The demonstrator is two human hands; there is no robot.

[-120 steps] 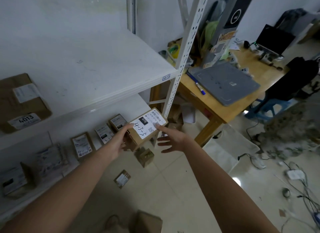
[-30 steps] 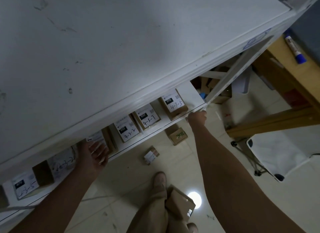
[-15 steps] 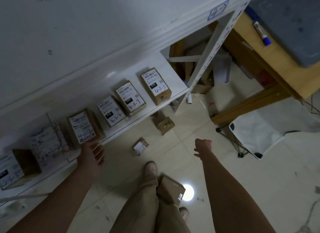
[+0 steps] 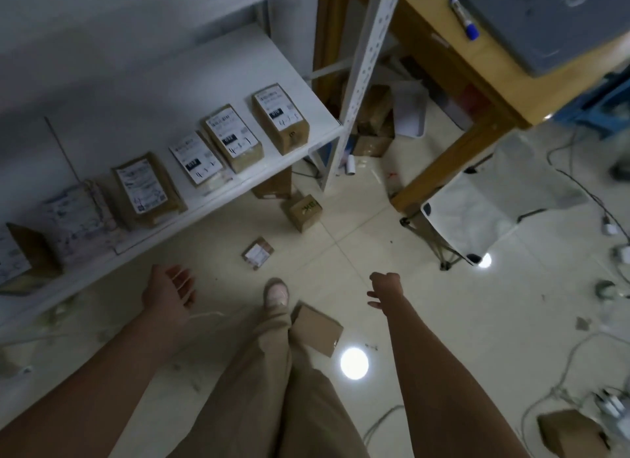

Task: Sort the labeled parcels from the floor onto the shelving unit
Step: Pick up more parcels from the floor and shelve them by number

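Note:
Several labeled brown parcels stand in a row on the lower white shelf (image 4: 300,150), the rightmost one (image 4: 280,118) near the shelf's end. On the floor lie a small labeled parcel (image 4: 258,253), a brown box (image 4: 303,210) and a plain box (image 4: 316,328) beside my foot. My left hand (image 4: 169,292) hangs in front of the shelf edge, fingers relaxed, holding nothing. My right hand (image 4: 385,288) hovers over the tiles with fingers loosely curled, also empty.
A white perforated shelf post (image 4: 361,72) stands right of the parcels. A wooden table (image 4: 477,92) with a grey pad and blue marker sits behind it. A white folding stool (image 4: 484,215), loose cables (image 4: 579,191) and another box (image 4: 569,433) occupy the floor at right.
The view has tilted down and away from the shelf. Both hands have dropped lower and away from the shelf edge; the parcel marked 4-3-5 now stands on the lower shelf.

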